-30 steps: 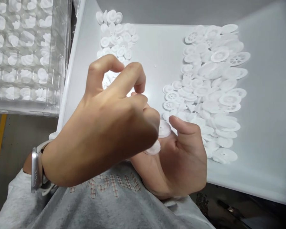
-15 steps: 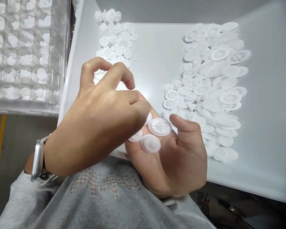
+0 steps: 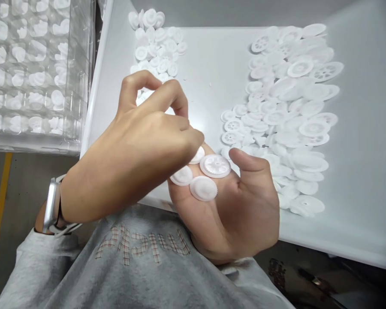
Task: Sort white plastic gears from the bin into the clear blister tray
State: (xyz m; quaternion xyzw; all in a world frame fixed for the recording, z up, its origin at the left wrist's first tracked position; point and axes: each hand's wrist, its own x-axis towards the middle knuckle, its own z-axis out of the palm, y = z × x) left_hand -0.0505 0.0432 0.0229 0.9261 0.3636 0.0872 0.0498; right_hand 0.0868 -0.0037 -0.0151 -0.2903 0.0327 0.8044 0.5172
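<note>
My right hand [image 3: 241,206] is turned palm up, thumb raised to the side. Several white plastic gears lie across its palm and fingers: a spoked gear [image 3: 215,165], a smooth-faced gear with fine teeth [image 3: 203,188], and partly covered round pieces [image 3: 182,176]. Over them reaches my left hand [image 3: 144,141], back upward, with its fingers bent and closed inward. Its thumb and fingertips are hidden behind the hand, so what they pinch does not show. The fingers of the right hand are mostly covered by the left.
A white bin [image 3: 209,103] stands in front of me. In it, small round white parts [image 3: 161,51] are heaped at left, and a bigger pile of white gears [image 3: 286,111] at right. Outside, at left, is a clear compartment tray [image 3: 28,146] of white pieces.
My left hand has shifted slightly to the right and up, its fingers a little more bent. More of the gears on the right palm now shows. The right hand is nearly still.
</note>
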